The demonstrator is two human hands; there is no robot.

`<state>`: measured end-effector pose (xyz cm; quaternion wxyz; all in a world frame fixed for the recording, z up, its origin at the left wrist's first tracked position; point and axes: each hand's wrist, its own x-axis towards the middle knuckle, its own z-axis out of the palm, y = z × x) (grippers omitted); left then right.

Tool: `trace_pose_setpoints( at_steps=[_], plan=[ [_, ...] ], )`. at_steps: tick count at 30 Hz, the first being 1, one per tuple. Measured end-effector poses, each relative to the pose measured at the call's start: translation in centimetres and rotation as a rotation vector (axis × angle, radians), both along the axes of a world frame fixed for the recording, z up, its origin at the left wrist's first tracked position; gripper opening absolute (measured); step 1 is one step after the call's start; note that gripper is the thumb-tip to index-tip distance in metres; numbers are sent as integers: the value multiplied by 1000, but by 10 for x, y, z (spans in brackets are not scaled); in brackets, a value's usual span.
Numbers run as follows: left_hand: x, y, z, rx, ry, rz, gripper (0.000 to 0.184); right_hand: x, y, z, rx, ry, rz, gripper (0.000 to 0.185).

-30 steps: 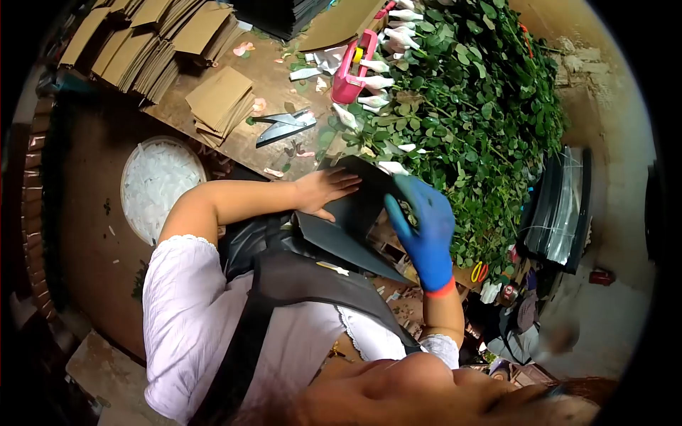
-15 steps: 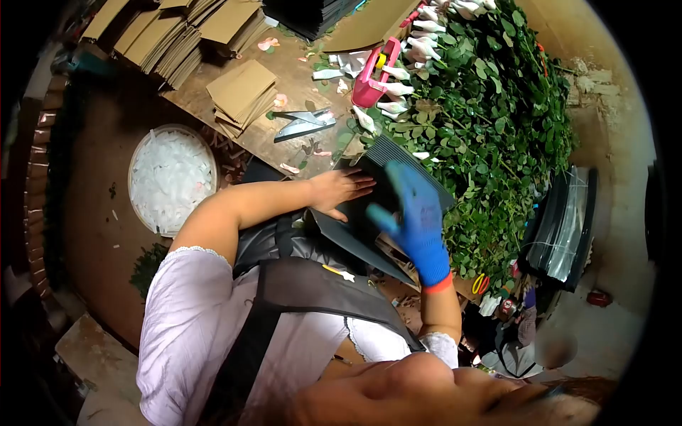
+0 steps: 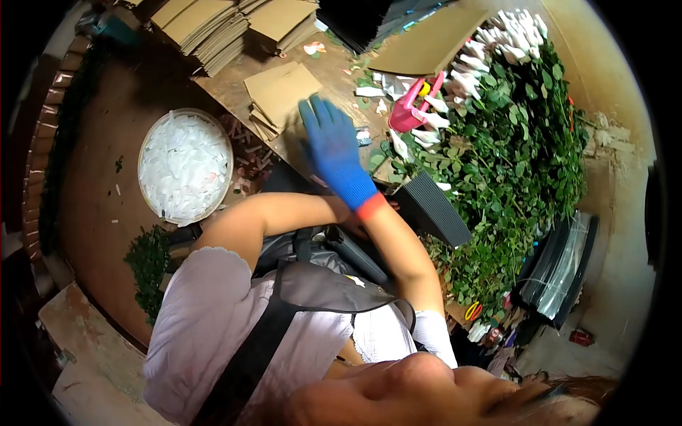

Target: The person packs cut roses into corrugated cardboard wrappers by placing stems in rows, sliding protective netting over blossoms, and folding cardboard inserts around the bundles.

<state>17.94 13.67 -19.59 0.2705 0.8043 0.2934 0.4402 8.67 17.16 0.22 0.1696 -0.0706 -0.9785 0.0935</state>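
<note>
My right hand (image 3: 332, 138), in a blue knitted glove with an orange cuff, reaches across to the left with fingers stretched out. Its fingertips are over the edge of a small stack of brown cardboard sheets (image 3: 284, 92); contact cannot be told. The scissors are mostly covered by the glove. My bare left hand (image 3: 349, 213) is largely hidden behind the right forearm, beside a black corrugated board (image 3: 435, 209) that stands folded, one ribbed face showing. A dark flat panel (image 3: 354, 254) lies near my lap.
A pink tape dispenser (image 3: 415, 106) stands beside a large pile of leafy stems (image 3: 518, 156) with white-wrapped heads. A round tub (image 3: 226, 167) of white scraps is at left. Taller cardboard stacks (image 3: 202, 32) and black sheets (image 3: 355, 25) are at the back.
My gloved right hand has moved from the black board leftward to the cardboard stack. The board now stands folded up, and my left hand is mostly hidden. The whole view has shifted.
</note>
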Motion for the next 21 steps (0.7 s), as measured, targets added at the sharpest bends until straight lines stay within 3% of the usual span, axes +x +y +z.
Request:
trace_pose_setpoints(
  at_steps=[1, 2, 4, 7, 10, 13, 16, 18, 20, 21],
  plan=[
    [-14, -13, 36, 166, 177, 200, 66, -30, 4, -23, 86, -13, -34, 58],
    [-13, -9, 34, 57, 91, 82, 87, -51, 9, -39, 174, -24, -71, 56],
    [-8, -9, 34, -7, 184, 104, 81, -69, 14, -48, 223, -31, -71, 47],
    [-7, -7, 38, -84, 126, 49, 78, -67, 15, -45, 212, 0, -37, 33],
    [-28, -15, 71, -189, 475, 3, 71, -50, 17, -41, 160, 46, -7, 18],
    [-20, -15, 49, -70, 222, 50, 71, -41, 17, -40, 135, -133, 56, 25],
    [-9, -6, 23, 81, 64, 51, 89, -6, 7, 11, 149, 31, 42, 33],
    [-4, -8, 9, -541, -519, -367, 68, 48, -3, 57, -102, -32, 71, 53],
    [-1, -3, -10, -496, -448, -318, 67, 101, -5, 84, -249, 52, 156, 56],
    [-1, 1, -15, -474, -413, -299, 66, 127, -7, 79, -371, 39, 110, 42]
  ],
)
